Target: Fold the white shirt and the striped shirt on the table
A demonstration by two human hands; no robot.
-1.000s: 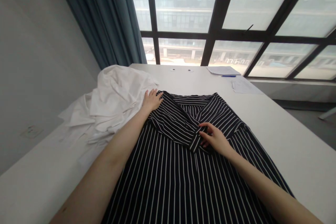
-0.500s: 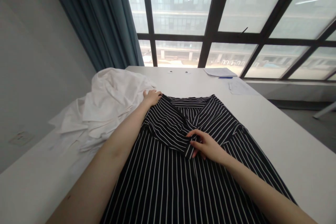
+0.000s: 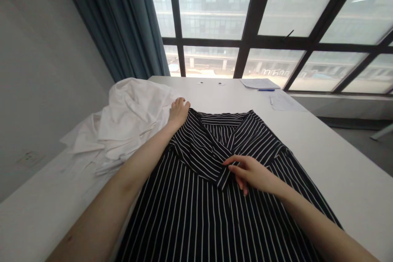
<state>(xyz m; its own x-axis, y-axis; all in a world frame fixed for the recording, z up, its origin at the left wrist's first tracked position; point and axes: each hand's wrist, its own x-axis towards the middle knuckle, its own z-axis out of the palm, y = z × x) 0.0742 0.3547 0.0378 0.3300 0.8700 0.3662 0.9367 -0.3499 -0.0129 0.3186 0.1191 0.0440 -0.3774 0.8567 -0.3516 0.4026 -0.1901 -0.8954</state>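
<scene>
A black garment with thin white stripes (image 3: 211, 208) lies spread on the white table (image 3: 346, 172), collar end away from me. My left hand (image 3: 178, 111) rests on its far left shoulder corner, fingers curled over the fabric edge. My right hand (image 3: 250, 172) lies on the middle of the garment beside the folded-over striped flap (image 3: 202, 151), fingers loosely together and touching the flap's tip.
A heap of white cloth (image 3: 123, 123) lies to the left of the striped garment. Papers (image 3: 259, 83) and a blue pen (image 3: 266, 89) lie at the table's far end by the window. A dark curtain (image 3: 123, 20) hangs at the left.
My left hand's fingers have curled over the shoulder corner from lying flat. My right hand has slid slightly along the flap's tip.
</scene>
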